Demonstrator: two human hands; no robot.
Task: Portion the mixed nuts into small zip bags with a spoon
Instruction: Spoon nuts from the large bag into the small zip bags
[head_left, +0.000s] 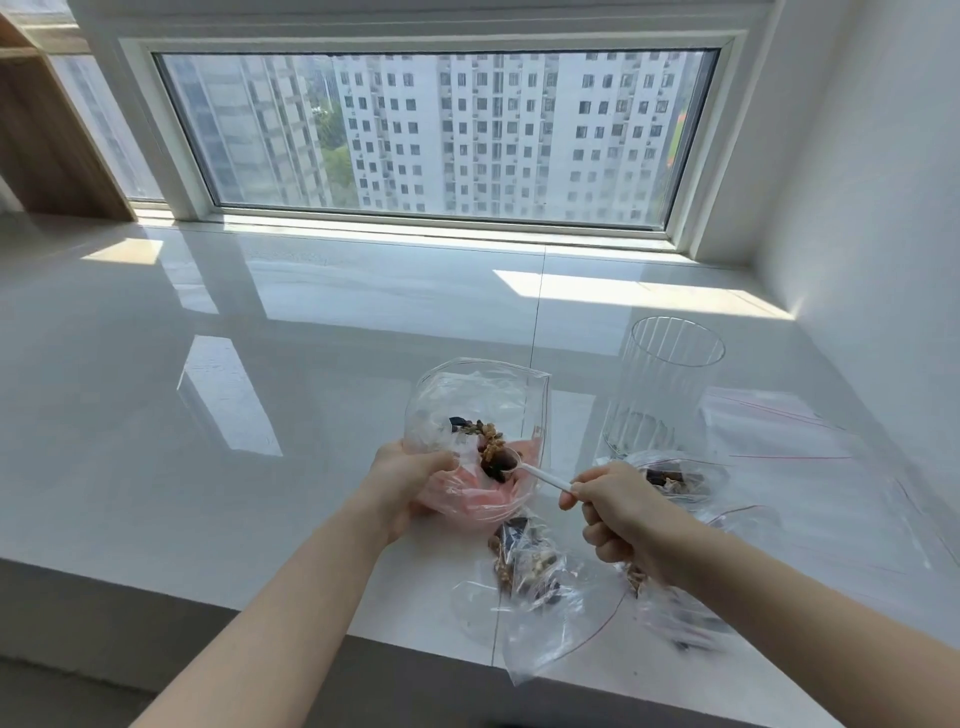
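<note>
Clear bag (483, 395) pinched by left hand (410, 483), right hand (618, 512) gripping loaded spoon (524, 467): mouth sags, nuts (491, 441) likely spill.

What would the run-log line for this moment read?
left hand: holds open bag | right hand: white spoon loaded, inside bag | filled bags: on counter | glass: nearly empty

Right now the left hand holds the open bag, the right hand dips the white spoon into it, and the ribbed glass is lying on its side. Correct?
Not quite: the head view shows the ribbed glass upright on the counter. The left hand does hold the open bag, with the right hand dipping the white spoon in.
</note>
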